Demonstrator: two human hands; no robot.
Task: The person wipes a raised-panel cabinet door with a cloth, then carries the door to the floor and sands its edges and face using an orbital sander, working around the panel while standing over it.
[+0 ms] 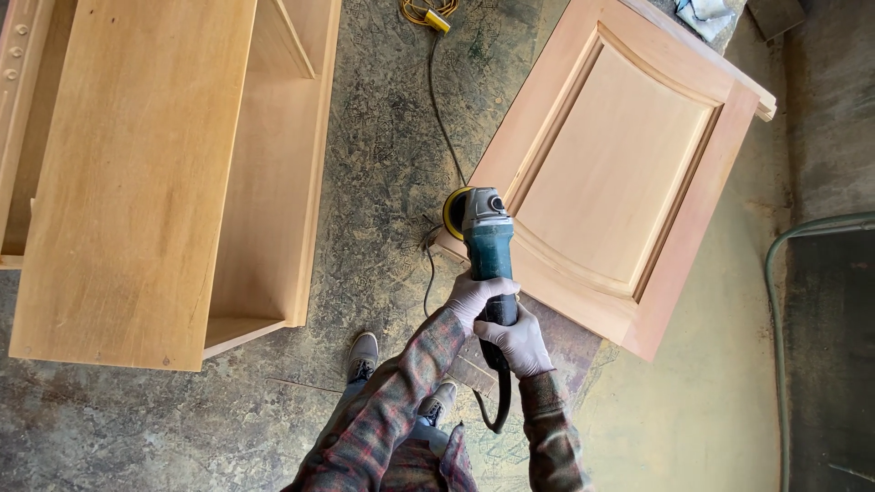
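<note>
Both my gloved hands grip a teal angle grinder (488,239) with a yellow sanding disc (453,211). My left hand (477,296) wraps the body just behind the grey head. My right hand (518,342) holds the rear of the handle, where the black cord leaves. The disc sits against the near left corner edge of a pale wooden raised-panel door (620,173), which lies tilted across a support. My plaid sleeves and shoes show below.
A large unfinished wooden cabinet (137,182) stands at the left. A black power cord (442,109) runs over the dusty concrete floor to a yellow plug at the top. A green hose (775,273) curves along the right side.
</note>
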